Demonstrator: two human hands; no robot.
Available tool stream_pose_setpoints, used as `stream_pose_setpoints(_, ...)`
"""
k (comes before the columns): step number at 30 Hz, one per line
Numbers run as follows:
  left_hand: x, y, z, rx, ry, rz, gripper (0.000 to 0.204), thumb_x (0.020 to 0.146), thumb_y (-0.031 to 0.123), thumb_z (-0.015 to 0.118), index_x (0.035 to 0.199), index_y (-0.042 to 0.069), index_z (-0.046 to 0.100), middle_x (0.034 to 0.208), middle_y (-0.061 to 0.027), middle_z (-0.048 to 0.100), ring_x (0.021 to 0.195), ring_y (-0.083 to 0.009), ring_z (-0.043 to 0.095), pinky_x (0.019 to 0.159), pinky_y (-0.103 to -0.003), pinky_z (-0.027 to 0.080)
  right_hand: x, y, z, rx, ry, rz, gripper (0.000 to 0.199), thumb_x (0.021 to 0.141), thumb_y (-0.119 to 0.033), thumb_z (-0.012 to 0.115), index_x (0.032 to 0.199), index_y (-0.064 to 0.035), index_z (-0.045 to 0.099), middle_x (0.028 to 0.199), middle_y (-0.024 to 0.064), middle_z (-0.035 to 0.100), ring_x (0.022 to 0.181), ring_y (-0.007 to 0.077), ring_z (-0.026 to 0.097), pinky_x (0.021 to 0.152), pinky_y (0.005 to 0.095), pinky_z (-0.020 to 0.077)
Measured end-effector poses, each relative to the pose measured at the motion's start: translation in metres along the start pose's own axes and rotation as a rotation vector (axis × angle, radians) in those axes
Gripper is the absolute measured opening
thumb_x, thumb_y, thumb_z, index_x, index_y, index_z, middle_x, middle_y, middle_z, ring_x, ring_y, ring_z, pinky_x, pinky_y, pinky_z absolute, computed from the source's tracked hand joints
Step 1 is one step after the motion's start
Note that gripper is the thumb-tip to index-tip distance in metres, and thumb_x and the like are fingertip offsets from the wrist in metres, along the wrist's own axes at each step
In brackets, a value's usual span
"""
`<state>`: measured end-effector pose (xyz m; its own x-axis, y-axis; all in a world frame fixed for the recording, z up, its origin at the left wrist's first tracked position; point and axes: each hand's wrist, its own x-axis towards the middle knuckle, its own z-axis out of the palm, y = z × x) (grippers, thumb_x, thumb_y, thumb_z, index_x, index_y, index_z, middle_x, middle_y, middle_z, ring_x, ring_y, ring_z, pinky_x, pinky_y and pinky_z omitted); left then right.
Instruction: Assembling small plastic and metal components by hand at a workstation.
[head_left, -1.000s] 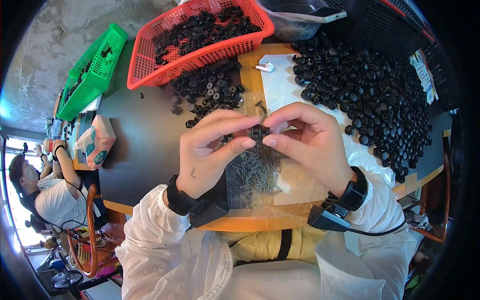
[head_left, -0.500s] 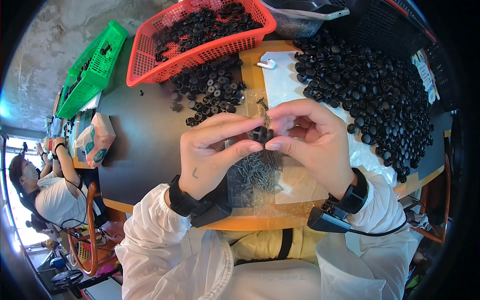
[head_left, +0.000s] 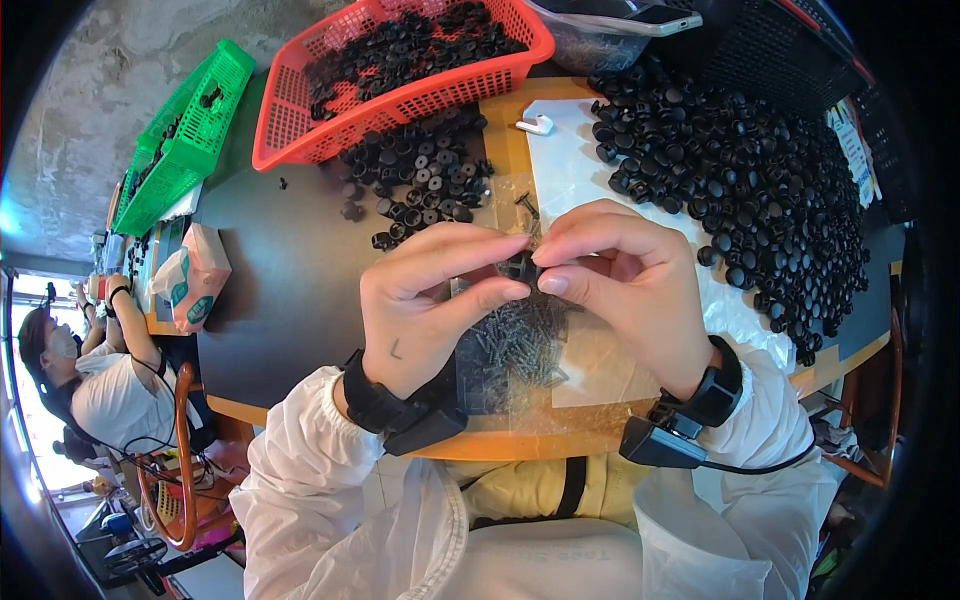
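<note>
My left hand (head_left: 425, 300) and my right hand (head_left: 620, 280) meet above the table, both pinching one small black plastic cap (head_left: 520, 268) between thumbs and fingertips. Right under the hands lies a heap of small dark screws (head_left: 520, 345) on a clear plastic sheet (head_left: 600, 370). A big pile of black caps (head_left: 740, 190) spreads to the right of my right hand. A smaller group of black caps (head_left: 425, 180) lies beyond my left hand.
A red basket (head_left: 400, 95) of black caps stands at the back, a green basket (head_left: 175, 150) to its left. A white earbud (head_left: 535, 124) lies near the red basket. A tissue pack (head_left: 195, 275) sits at the table's left edge. Another person (head_left: 85, 370) sits far left.
My hands have kept together over the screws, shifting slightly while turning the small black cap between the fingertips. Everything else on the table is unchanged.
</note>
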<state>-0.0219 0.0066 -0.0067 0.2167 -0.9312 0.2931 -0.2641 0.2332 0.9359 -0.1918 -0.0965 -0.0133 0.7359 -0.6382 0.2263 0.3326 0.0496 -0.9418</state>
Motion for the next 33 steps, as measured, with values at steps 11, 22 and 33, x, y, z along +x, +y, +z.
stream_pose_setpoints(11,0.000,0.003,0.000,0.189,-0.058,0.193,0.032,0.074,-0.013,0.067,0.104,-0.001,0.070,0.098,-0.0074,0.051,0.078,-0.0167,0.064,0.072,-0.024,0.055,0.003,-0.004,-0.005,-0.011,-0.168,0.247,0.025,0.085,-0.005,0.067,0.110,0.0006,0.066,0.096,0.0038,0.060,0.081,0.0106,0.058,0.073,0.0224,0.0471)
stream_pose_setpoints(22,-0.005,0.009,0.011,0.254,0.024,0.375,0.035,0.068,-0.019,0.070,0.099,-0.003,0.070,0.090,-0.0076,0.051,0.071,-0.0156,0.062,0.068,-0.024,0.059,-0.002,-0.004,-0.001,-0.080,-0.106,0.145,0.023,0.076,0.002,0.070,0.098,-0.0009,0.072,0.086,0.0082,0.067,0.078,0.0143,0.063,0.072,0.0258,0.0496)
stream_pose_setpoints(33,0.019,0.009,-0.042,0.492,-0.378,0.496,0.028,0.060,0.029,0.085,0.079,0.013,0.072,0.079,0.0019,0.053,0.073,-0.0195,0.052,0.064,-0.030,0.039,0.046,-0.045,-0.086,-1.660,0.418,-0.351,0.028,0.076,-0.016,0.072,0.104,-0.0110,0.070,0.089,0.0043,0.063,0.089,0.0260,0.056,0.079,0.0348,0.0470)
